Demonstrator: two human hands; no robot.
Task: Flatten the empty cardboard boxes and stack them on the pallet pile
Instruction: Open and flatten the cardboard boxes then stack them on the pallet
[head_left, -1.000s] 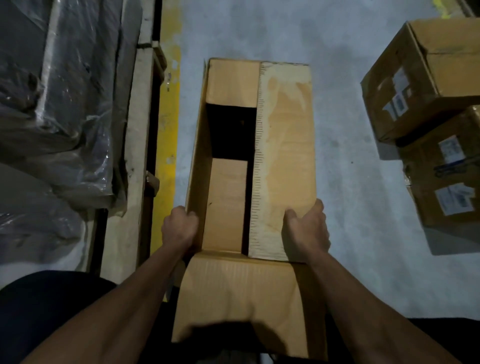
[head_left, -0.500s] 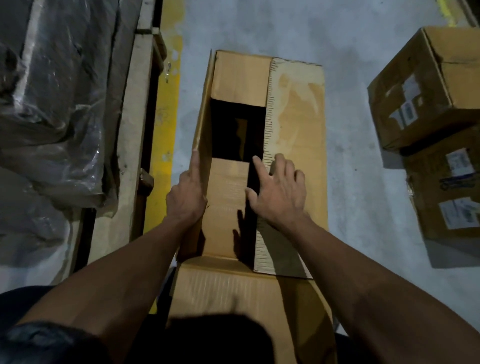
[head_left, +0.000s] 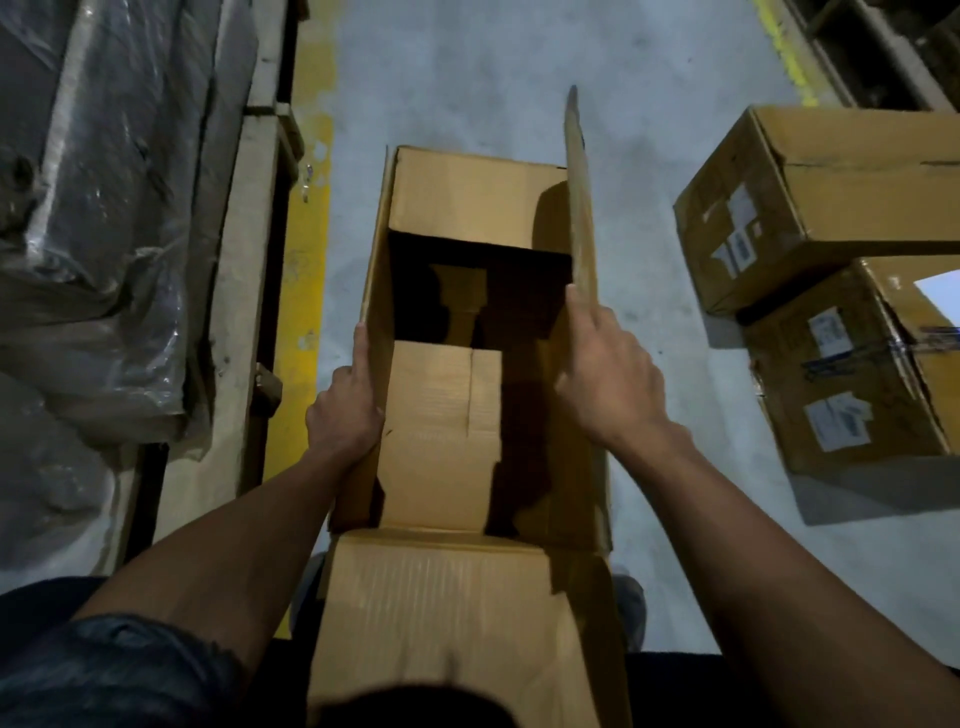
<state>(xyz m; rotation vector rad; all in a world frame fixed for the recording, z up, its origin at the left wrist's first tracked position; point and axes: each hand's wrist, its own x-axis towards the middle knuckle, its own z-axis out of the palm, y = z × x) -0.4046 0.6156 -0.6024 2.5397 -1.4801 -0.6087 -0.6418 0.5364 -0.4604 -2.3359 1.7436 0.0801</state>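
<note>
**Both hands on the side flaps of an open box**

Head view: An open cardboard box (head_left: 470, 431) standing on the grey floor (head_left: 467, 67), directly in front of the person. Left hand (head_left: 345, 402) against the outside of the box's left flap (head_left: 375, 291), fingers (head_left: 361, 340) laid along the flap's edge with the thumb side wrapping toward the inner face; gripping that flap. Right hand (head_left: 610, 374) on the box's right flap (head_left: 581, 208), which stands upright and edge-on to the camera; fingers curled behind the flap on its outer side, thumb (head_left: 577, 306) pressed on the inner face, so pinching the flap between them. Near end flap (head_left: 441, 431) and far end flap (head_left: 467, 197) folded inward, a dark opening between them. Right of the box, well apart, two closed labelled cartons (head_left: 831, 208) on the floor. Left of the box, a yellow floor line (head_left: 304, 260), then a wooden pallet (head_left: 244, 260) carrying plastic-wrapped goods (head_left: 104, 208).
</note>
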